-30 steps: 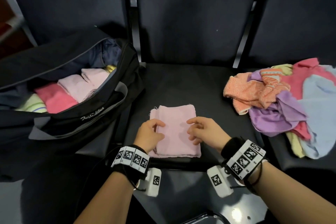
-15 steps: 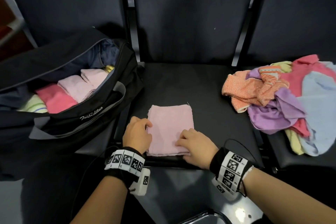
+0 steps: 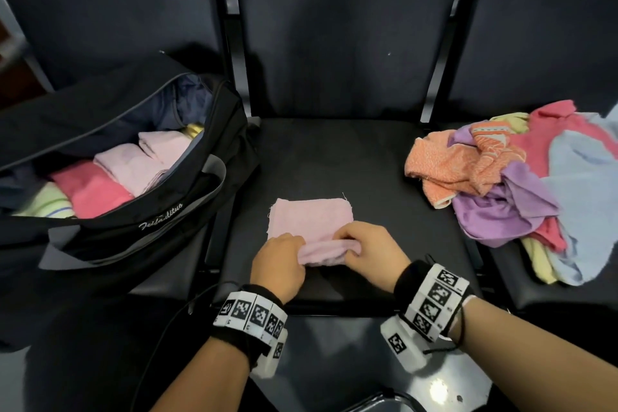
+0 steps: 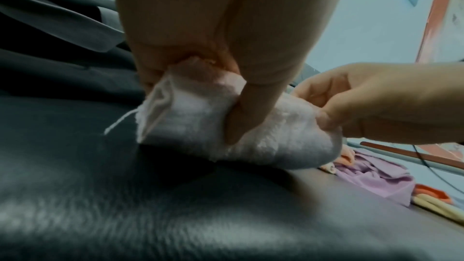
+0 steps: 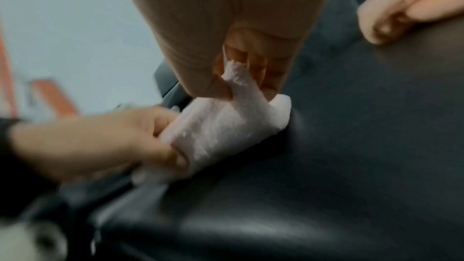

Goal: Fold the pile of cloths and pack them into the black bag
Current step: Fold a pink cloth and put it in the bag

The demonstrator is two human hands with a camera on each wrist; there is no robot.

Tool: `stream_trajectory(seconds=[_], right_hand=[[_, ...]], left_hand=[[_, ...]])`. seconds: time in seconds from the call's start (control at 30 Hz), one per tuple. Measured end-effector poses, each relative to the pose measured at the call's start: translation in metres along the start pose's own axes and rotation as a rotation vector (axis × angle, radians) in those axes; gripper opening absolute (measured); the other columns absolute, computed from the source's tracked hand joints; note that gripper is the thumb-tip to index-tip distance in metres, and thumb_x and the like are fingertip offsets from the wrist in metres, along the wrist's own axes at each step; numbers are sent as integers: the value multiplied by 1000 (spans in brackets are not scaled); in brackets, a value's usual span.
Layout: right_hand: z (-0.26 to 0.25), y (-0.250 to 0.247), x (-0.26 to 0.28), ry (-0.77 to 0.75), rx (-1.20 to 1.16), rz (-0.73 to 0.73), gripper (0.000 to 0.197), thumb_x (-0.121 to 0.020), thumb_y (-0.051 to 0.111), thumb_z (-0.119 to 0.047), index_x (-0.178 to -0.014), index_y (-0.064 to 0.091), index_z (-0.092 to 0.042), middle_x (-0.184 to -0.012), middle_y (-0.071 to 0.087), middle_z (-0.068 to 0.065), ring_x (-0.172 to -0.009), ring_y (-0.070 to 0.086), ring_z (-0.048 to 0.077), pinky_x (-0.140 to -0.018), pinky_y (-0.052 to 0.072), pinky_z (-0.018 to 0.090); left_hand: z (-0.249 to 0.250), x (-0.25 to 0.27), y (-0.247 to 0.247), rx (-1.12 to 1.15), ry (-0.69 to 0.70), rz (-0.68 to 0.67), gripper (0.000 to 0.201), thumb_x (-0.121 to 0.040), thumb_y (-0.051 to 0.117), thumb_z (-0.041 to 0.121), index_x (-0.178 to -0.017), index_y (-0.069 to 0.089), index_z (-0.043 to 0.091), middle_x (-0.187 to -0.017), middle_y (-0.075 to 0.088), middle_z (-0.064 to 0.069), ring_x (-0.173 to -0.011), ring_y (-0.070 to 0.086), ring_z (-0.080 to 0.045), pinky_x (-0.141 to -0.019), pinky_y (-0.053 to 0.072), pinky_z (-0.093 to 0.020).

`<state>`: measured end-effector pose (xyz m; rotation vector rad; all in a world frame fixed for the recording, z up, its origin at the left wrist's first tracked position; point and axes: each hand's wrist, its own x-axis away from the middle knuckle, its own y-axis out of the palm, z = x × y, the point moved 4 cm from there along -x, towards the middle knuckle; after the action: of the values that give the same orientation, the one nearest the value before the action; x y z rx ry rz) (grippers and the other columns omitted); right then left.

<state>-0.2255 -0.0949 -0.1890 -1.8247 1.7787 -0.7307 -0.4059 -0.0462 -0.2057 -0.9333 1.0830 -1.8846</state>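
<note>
Cloth (image 3: 312, 222) near edge now lifted; my left hand (image 3: 279, 264) and right hand (image 3: 369, 252) pinch it, final fold starting at seat (image 3: 334, 160) front.

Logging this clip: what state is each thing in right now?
Pink cloth: near edge lifted and folding over, far part flat on the seat.
Left hand: pinching the cloth's near edge.
Right hand: pinching the same edge.
Black bag: open, folded cloths inside.
Cloth pile: unfolded, heaped.
</note>
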Motion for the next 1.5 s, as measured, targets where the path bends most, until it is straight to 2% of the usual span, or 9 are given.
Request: stream_trajectory(seconds=[0.17,0.4,0.57,0.7,0.97,1.07,1.23,1.4,1.5], right_hand=[[-1,22,9,-262,532,-172,45,-78,64,-27,-122,61,-18,-123,58,0,-113,55,21,-89,47,38],[20,6,-5,74,26,-11,4,-87,67,-22,-88,65,-18,-85,69,-3,-82,64,17,-79,51,40],[32,-9,-8,152,-103,95,9,-87,69,-29,-84,61,-30,-82,66,-11,-79,59,-2,-68,41,15],[46,-17,-2,218,-88,149,18,-87,68,-38,-82,60,-24,-77,64,-4,-72,57,5,-65,43,23],[60,-14,-4,330,-81,184,16,-86,65,-40,-85,58,-26,-79,63,-4,-76,59,12,-62,41,24],[70,-10,-7,410,-47,170,18,-86,67,-39,-96,58,-27,-83,61,-11,-80,58,12,-64,38,21],[79,-6,-14,447,-20,33,55,-89,65,-39,-140,49,-28,-123,61,-7,-113,58,16,-94,40,25],[79,-7,-22,423,-11,-74,8,-88,68,-36,-92,61,-34,-93,66,-8,-92,62,16,-80,45,28],[78,-8,-20,402,-53,-65,17,-86,72,-30,-77,57,-27,-76,60,-6,-77,56,15,-72,43,30]], left_hand=[[-14,-4,-3,192,-20,-3,21,-80,53,7,-89,68,19,-82,69,-2,-79,62,-26,-71,53,-36],[-30,-6,-9,129,-54,58,4,-80,65,21,-78,63,24,-80,66,1,-85,56,-23,-75,45,-33],[-42,-9,-18,585,-104,70,7,-76,72,8,-74,66,6,-66,60,-11,-64,47,-16,-60,38,-30],[-41,-11,-16,718,-62,21,9,-84,75,10,-82,69,3,-74,62,-18,-68,51,-14,-67,40,-31],[-36,-18,3,757,-153,26,19,-89,71,20,-74,65,11,-65,55,1,-63,50,-15,-63,42,-33],[-33,-19,6,690,-198,90,20,-89,70,25,-74,64,12,-63,55,3,-61,52,-18,-60,47,-37],[-33,-18,13,713,-287,162,18,-85,73,27,-81,59,17,-69,58,-5,-49,55,-21,-37,44,-25],[-33,-18,11,655,-301,153,20,-82,71,25,-81,51,24,-71,60,-2,-56,62,-30,-51,56,-42],[-33,-14,8,647,-291,143,20,-81,70,24,-82,50,29,-69,58,1,-54,61,-24,-44,54,-37]])
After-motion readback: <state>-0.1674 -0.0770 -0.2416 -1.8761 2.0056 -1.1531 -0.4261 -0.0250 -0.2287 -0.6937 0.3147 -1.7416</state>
